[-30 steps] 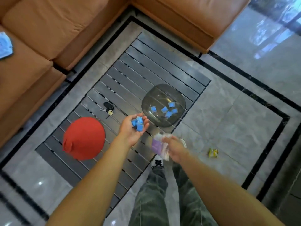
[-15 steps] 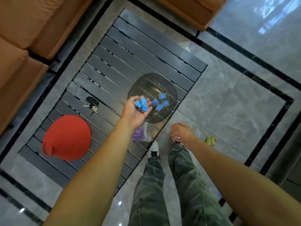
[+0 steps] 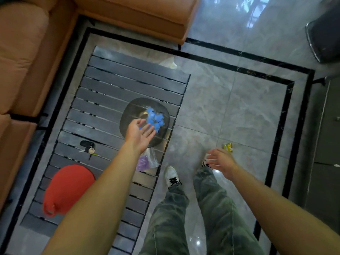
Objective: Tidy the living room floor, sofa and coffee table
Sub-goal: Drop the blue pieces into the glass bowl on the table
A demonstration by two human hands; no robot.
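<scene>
grey marble floor [image 3: 230, 107] with a black inlaid border fills the room, and a brown sofa [image 3: 27, 52] closes the left side and the far side. between the sofa and the dark slatted table [image 3: 114, 85] only a narrow strip of floor is free; on the right of the table the floor is wide and open up to the black border line.

a smoky glass bowl [image 3: 132, 111] stands on the table near its right edge, and a pile of blue pieces [image 3: 155, 119] lies inside it. the left hand [image 3: 140, 134] is over the near rim of the bowl, palm up, with the fingers spread and nothing gripped; its fingertips are just beside the blue pieces. a clear bag [image 3: 148, 161] with something purple in it lies on the table just under this forearm, close to the right edge. a key bunch [image 3: 88, 147] lies toward the left side of the table, and a red cap [image 3: 68, 188] is on the near left part, reaching close to the left edge.

the right hand [image 3: 219, 161] hangs over the open floor, fingers loosely spread, holding nothing. a small yellow wrapper [image 3: 228, 147] lies on the floor just beyond it. the person's legs and white shoes [image 3: 172, 176] are on the floor beside the right edge of the table. a pale scrap [image 3: 168, 63] lies on the floor by the far right corner of the table, too blurred to tell what it is.
</scene>
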